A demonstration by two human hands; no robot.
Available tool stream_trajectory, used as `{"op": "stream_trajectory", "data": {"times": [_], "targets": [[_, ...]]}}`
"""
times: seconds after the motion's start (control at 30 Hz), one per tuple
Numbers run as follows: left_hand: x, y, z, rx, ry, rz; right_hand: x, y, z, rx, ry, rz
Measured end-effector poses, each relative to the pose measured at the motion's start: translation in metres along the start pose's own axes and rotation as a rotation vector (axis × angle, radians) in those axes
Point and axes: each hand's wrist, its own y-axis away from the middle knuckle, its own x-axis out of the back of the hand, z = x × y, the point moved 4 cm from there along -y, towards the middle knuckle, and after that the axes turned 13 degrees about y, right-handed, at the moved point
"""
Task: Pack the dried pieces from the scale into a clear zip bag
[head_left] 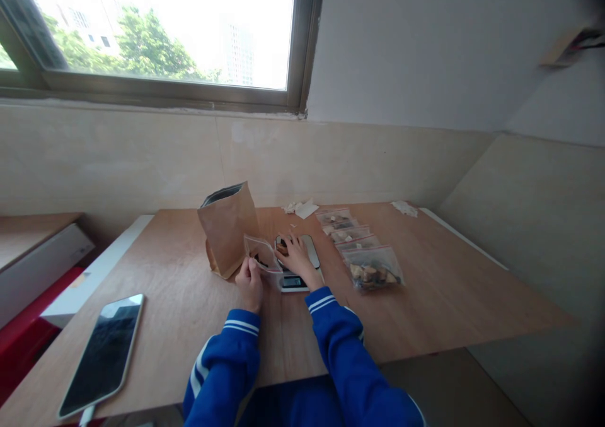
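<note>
Phone (104, 351) lies far left on surface (189, 301). Brown paper bag (227, 228) stands upright. Clear pouch (261, 252) is pinched shut in left hand (249, 284): light, limp, slippery, best held at rim. Right hand (297, 257), fingers loosely closed, rests on scale (297, 263). Filled pouches (362, 250) are lined up right.

Both forearms in blue sleeves reach forward, converging toward kitchen scale (297, 269). Left hand (249, 283) just left of scale, fingers curled in pinch, thumb up. Right hand (296, 255) over scale, palm down, fingers spread, wrist bent.
</note>
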Motion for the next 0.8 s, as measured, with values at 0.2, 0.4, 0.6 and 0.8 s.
{"op": "stream_trajectory", "data": {"times": [0.2,0.4,0.6,0.8], "targets": [[0.001,-0.001,0.001,-0.011,-0.02,0.015,-0.003,-0.003,0.002,-0.056,0.139,0.057],[0.001,-0.001,0.002,-0.012,-0.012,0.013,0.001,-0.003,0.012,-0.081,0.137,0.114],[0.001,-0.001,0.005,-0.023,-0.019,0.016,0.007,-0.006,0.022,-0.123,-0.076,0.161],[-0.001,0.0,0.004,-0.012,-0.027,0.0,0.041,-0.01,0.005,-0.295,-0.555,0.255]]}}
